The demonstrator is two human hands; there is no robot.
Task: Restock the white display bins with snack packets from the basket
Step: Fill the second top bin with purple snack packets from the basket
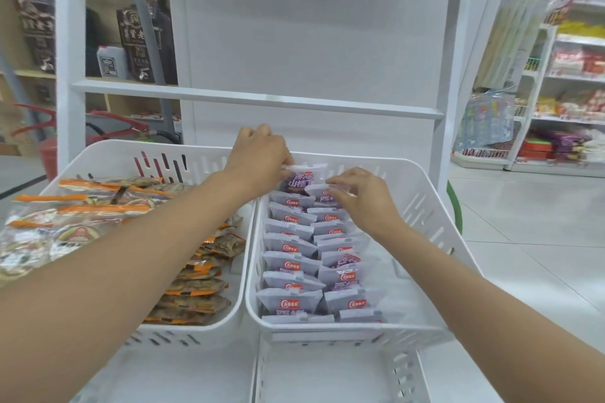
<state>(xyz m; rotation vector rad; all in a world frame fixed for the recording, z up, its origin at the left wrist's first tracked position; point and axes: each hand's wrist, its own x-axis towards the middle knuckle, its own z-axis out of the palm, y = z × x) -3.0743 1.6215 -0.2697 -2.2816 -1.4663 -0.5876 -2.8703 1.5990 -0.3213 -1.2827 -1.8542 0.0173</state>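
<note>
Two white display bins stand side by side on a white rack. The right bin holds two rows of purple-and-white snack packets. My left hand reaches across to the far end of that bin and pinches the top edge of an upright purple packet. My right hand pinches the top of another purple packet just in front of it. The left bin holds orange-trimmed snack packets. No basket is in view.
A lower white bin sits below the front edge of the right bin. The rack's white back panel and crossbar rise right behind the bins. Store shelves stand at the right, a tiled aisle beside them.
</note>
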